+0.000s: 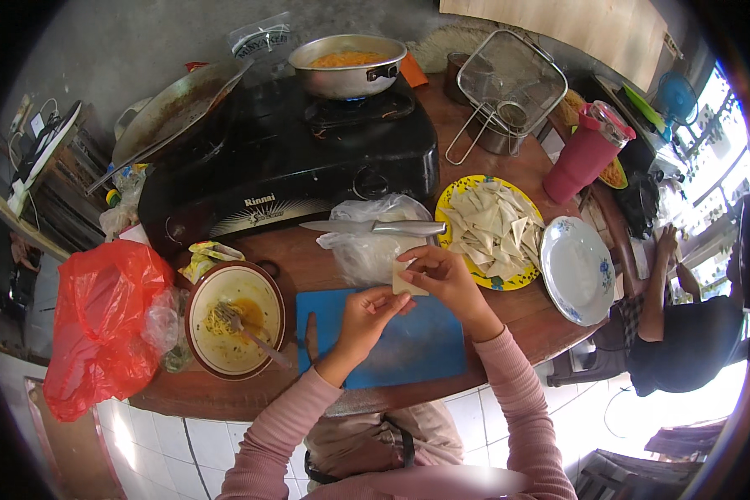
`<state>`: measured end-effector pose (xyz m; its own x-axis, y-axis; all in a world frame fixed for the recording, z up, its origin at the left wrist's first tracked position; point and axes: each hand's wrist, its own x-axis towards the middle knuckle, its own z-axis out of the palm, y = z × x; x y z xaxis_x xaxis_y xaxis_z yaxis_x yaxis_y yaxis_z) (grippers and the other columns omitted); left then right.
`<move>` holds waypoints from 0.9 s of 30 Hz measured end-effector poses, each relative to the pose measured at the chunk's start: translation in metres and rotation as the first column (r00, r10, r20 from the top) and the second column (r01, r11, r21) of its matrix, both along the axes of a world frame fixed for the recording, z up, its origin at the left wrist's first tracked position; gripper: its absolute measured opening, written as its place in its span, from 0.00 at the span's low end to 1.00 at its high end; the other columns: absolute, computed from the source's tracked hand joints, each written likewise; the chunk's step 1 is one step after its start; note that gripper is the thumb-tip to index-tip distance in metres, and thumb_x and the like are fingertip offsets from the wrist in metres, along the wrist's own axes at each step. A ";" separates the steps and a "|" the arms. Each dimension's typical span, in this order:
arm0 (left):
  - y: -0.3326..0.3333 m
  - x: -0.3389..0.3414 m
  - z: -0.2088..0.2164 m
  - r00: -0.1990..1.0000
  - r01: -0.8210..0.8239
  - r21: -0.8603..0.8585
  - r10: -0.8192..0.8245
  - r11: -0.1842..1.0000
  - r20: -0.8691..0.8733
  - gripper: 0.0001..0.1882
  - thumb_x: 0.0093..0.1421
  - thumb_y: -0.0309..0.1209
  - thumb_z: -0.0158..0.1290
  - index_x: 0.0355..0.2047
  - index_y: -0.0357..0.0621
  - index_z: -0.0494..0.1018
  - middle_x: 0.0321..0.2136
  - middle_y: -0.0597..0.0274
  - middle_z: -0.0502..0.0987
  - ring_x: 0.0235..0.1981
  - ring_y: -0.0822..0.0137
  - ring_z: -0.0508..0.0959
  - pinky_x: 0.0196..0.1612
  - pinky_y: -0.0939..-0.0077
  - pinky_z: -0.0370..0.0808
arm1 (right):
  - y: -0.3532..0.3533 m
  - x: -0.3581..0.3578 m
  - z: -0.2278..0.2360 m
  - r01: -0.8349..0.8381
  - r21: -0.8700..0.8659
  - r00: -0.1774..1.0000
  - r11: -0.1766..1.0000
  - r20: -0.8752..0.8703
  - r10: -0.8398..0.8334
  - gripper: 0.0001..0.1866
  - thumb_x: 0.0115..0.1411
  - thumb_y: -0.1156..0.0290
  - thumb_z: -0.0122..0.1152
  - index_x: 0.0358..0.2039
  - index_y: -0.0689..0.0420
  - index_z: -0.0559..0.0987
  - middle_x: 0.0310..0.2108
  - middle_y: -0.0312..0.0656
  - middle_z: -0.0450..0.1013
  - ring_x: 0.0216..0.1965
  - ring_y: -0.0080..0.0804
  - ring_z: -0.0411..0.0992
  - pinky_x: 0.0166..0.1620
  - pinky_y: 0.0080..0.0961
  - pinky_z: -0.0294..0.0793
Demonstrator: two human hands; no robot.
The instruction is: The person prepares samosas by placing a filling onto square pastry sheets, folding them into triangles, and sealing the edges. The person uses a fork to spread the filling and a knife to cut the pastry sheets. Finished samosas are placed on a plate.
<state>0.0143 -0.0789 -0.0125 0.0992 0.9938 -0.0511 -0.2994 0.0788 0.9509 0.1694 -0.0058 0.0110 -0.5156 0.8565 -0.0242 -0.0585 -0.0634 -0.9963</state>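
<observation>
Above the blue cutting board (417, 342), a small pale dough wrapper (402, 282) is held up between my two hands. My right hand (442, 275) pinches its upper edge between thumb and fingers. At its lower edge are the closed fingers of my left hand (368, 319). A knife with a brown handle (312, 336) lies on the board's left side. Just behind my hands, a large knife (392, 227) rests across a clear plastic bag (354, 254). To the right, a yellow plate (452, 193) is heaped with folded pale dough pieces (493, 227).
A bowl (196, 333) with yellow mixture and a fork stands left, beside a red plastic bag (100, 325). Behind is a black stove (292, 167) bearing a pan (342, 79) over a flame. A white plate (577, 271) and pink tumbler (587, 154) stand right; another person (683, 342) sits beyond.
</observation>
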 end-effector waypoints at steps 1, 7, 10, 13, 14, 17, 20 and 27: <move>0.000 0.000 0.000 1.000 0.001 -0.007 -0.001 1.000 0.014 0.12 0.59 0.30 0.53 0.38 0.33 0.74 0.31 0.59 0.78 0.34 0.72 0.77 0.40 0.79 0.74 | -0.001 0.000 0.001 -0.010 0.026 0.999 1.000 -0.049 0.011 0.13 0.54 0.78 0.60 0.41 0.63 0.74 0.29 0.36 0.74 0.29 0.14 0.69 0.31 0.11 0.67; -0.001 -0.001 0.000 0.998 -0.011 -0.016 0.012 1.000 0.059 0.11 0.59 0.31 0.53 0.35 0.34 0.75 0.30 0.59 0.78 0.32 0.72 0.77 0.39 0.79 0.73 | -0.005 0.001 0.007 -0.022 -0.029 0.994 0.999 -0.109 0.019 0.13 0.54 0.79 0.61 0.41 0.62 0.74 0.28 0.35 0.74 0.29 0.14 0.68 0.31 0.11 0.66; -0.002 -0.001 0.001 0.999 -0.004 -0.029 0.005 1.000 0.044 0.10 0.59 0.32 0.53 0.33 0.35 0.75 0.28 0.60 0.78 0.31 0.74 0.76 0.38 0.81 0.72 | -0.005 0.000 0.004 0.001 -0.012 0.997 1.000 -0.082 -0.002 0.10 0.55 0.76 0.60 0.38 0.63 0.75 0.28 0.34 0.73 0.29 0.14 0.68 0.32 0.12 0.66; -0.001 -0.003 0.002 0.999 0.025 -0.008 -0.025 1.000 0.038 0.09 0.59 0.32 0.53 0.30 0.37 0.75 0.26 0.63 0.76 0.30 0.76 0.74 0.38 0.83 0.70 | -0.004 0.002 0.002 -0.012 0.018 1.000 1.000 0.022 0.011 0.08 0.56 0.72 0.60 0.33 0.63 0.76 0.26 0.31 0.72 0.28 0.14 0.66 0.32 0.14 0.64; -0.002 -0.003 0.002 0.998 0.032 -0.005 -0.031 0.999 0.047 0.09 0.60 0.32 0.53 0.30 0.37 0.74 0.26 0.64 0.76 0.30 0.76 0.74 0.37 0.83 0.69 | -0.003 0.003 0.001 -0.055 0.008 0.997 0.998 0.058 0.054 0.08 0.56 0.70 0.59 0.31 0.63 0.76 0.26 0.30 0.72 0.28 0.13 0.65 0.32 0.15 0.64; -0.003 -0.003 0.003 0.997 0.053 0.010 -0.054 0.999 0.060 0.08 0.60 0.32 0.52 0.30 0.39 0.73 0.24 0.66 0.74 0.29 0.78 0.72 0.35 0.85 0.67 | -0.004 0.004 0.002 -0.105 0.006 0.991 0.994 0.084 0.105 0.09 0.56 0.69 0.59 0.28 0.63 0.76 0.24 0.29 0.70 0.27 0.13 0.63 0.30 0.14 0.62; -0.003 -0.004 0.003 0.996 0.082 0.040 -0.083 0.996 0.043 0.08 0.61 0.32 0.52 0.30 0.39 0.73 0.24 0.68 0.73 0.28 0.80 0.70 0.34 0.85 0.66 | -0.006 0.003 0.004 -0.119 -0.035 0.992 0.992 0.038 0.121 0.08 0.56 0.69 0.59 0.27 0.62 0.75 0.24 0.29 0.69 0.27 0.12 0.63 0.30 0.13 0.61; -0.001 -0.007 0.003 0.995 0.102 0.047 -0.102 0.994 0.006 0.08 0.60 0.31 0.53 0.31 0.38 0.73 0.25 0.68 0.73 0.29 0.80 0.70 0.34 0.84 0.66 | -0.007 0.003 0.005 -0.130 -0.079 0.991 0.988 -0.041 0.127 0.07 0.57 0.70 0.58 0.27 0.61 0.75 0.24 0.29 0.70 0.28 0.12 0.64 0.30 0.12 0.61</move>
